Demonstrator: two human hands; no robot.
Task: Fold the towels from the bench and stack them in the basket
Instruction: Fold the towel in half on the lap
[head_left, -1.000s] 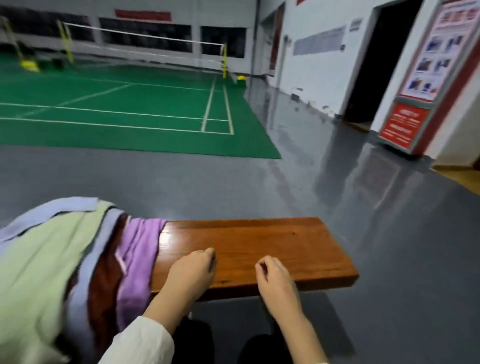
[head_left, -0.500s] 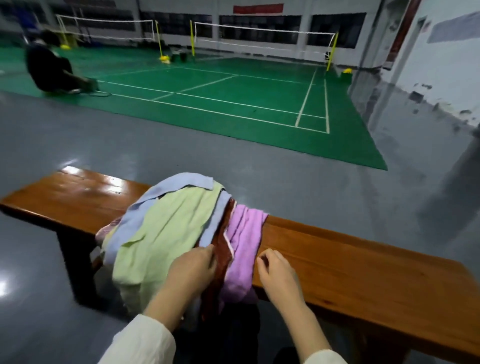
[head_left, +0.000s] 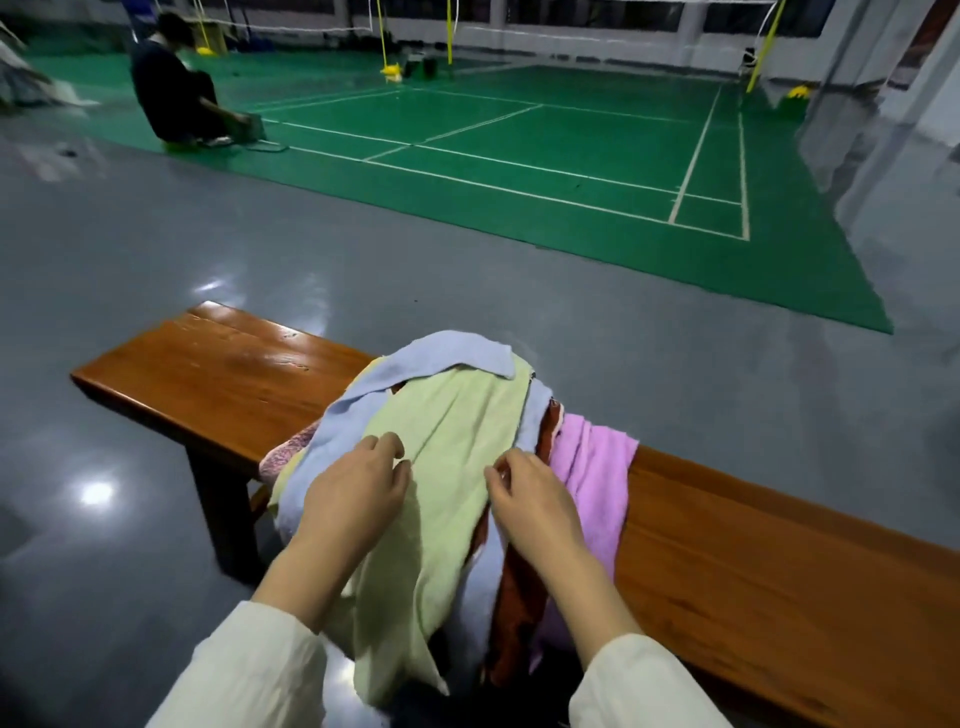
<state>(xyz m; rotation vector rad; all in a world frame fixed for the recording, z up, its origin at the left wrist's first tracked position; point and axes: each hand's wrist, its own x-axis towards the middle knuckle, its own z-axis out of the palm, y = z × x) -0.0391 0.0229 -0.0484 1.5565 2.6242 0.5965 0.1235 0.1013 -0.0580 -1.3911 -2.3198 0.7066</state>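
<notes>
A heap of towels lies over the middle of the wooden bench (head_left: 208, 374). A pale green towel (head_left: 452, 426) is on top, with a light blue towel (head_left: 447, 353) above and around it. A purple towel (head_left: 592, 473) hangs at the right and a dark red-brown towel (head_left: 519, 587) shows beneath. My left hand (head_left: 358, 493) rests on the green towel's left side, fingers loosely curled. My right hand (head_left: 530, 499) is at its right edge, thumb and forefinger close together at the fabric. No basket is in view.
The bench runs from upper left to lower right over a glossy grey floor (head_left: 156, 249). A green badminton court (head_left: 519, 156) with nets lies beyond. A person in dark clothes (head_left: 176, 98) crouches at the far left of the court.
My view has swung left from the bench's bare right end to the towel heap. Both hands have moved from the wood onto the green towel.
</notes>
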